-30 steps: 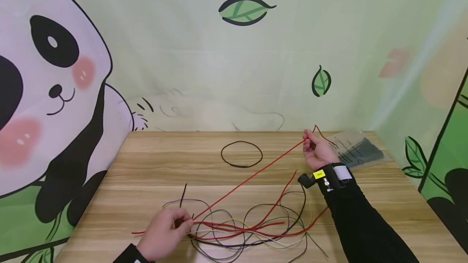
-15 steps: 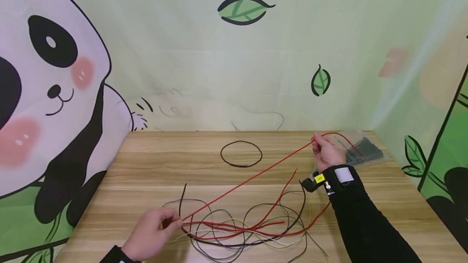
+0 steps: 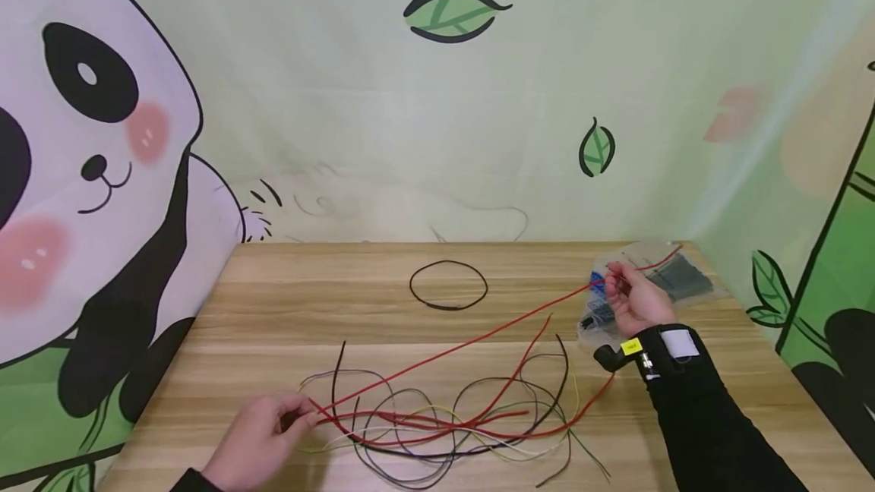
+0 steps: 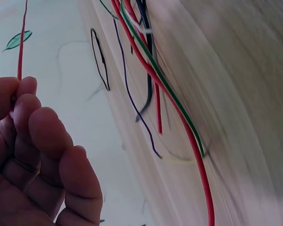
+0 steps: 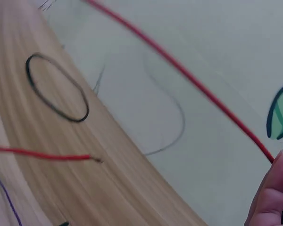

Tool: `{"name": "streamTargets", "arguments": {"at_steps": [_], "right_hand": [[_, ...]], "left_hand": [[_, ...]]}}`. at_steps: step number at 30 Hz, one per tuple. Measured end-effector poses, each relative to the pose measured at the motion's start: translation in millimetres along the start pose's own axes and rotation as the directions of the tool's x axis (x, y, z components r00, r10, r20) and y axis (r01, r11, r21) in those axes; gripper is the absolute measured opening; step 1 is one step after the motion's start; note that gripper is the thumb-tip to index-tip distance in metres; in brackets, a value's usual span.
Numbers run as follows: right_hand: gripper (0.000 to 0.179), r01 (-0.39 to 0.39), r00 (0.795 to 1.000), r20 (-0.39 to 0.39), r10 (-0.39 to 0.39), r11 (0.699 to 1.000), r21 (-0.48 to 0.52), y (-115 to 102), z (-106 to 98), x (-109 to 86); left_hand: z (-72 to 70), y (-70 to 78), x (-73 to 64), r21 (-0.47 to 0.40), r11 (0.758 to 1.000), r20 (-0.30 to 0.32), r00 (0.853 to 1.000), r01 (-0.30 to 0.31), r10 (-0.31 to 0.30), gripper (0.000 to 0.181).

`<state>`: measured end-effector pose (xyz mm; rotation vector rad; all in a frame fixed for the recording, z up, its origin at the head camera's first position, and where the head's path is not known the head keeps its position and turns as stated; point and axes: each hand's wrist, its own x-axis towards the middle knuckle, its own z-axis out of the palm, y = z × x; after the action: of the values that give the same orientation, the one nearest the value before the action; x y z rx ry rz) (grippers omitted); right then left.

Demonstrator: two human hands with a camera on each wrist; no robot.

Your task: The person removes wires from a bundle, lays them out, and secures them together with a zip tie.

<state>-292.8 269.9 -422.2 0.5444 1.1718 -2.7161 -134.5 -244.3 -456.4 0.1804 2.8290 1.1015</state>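
Observation:
A long red wire runs straight between my two hands, slanting over the table. My left hand, at the front left, pinches its near end between thumb and forefinger; the left wrist view shows the wire rising from those fingertips. At the back right, my right hand pinches the wire farther along, and a short tail sticks out beyond it. Below the wire lies a loose tangle of wires in red, black, white, yellow, green and purple. Only part of my right hand shows in the right wrist view.
Behind the tangle lies a thin black loop. A clear plastic bag with dark and blue contents sits at the back right, partly behind my right hand. A printed cloth backdrop rises along the table's rear edge.
My left hand has moved left, and my right hand right and slightly nearer, with the red wire stretched between them. More of the bag's blue and black contents now shows.

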Motion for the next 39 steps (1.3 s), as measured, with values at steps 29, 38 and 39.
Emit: {"name": "streamTargets", "arguments": {"at_steps": [29, 38, 39], "right_hand": [[0.052, 0.134, 0.988, 0.074, -0.133, 0.526, -0.840, 18, -63, -53.3], [0.047, 0.074, 0.996, 0.045, -0.077, 0.433, -0.898, 26, -79, -57.7], [0.047, 0.072, 0.997, 0.049, -0.064, 0.421, -0.904, 27, -80, -57.7]], "left_hand": [[-26.1, -38.1, 9.5, 0.257, 0.960, -0.101, 0.991, 0.112, -0.089, 0.004], [-27.4, -55.4, 4.0, 0.347, 0.936, -0.078, 0.996, 0.057, -0.032, 0.013], [-26.6, -56.1, 4.5, 0.356, 0.932, -0.073, 0.997, 0.059, -0.035, 0.015]]}}
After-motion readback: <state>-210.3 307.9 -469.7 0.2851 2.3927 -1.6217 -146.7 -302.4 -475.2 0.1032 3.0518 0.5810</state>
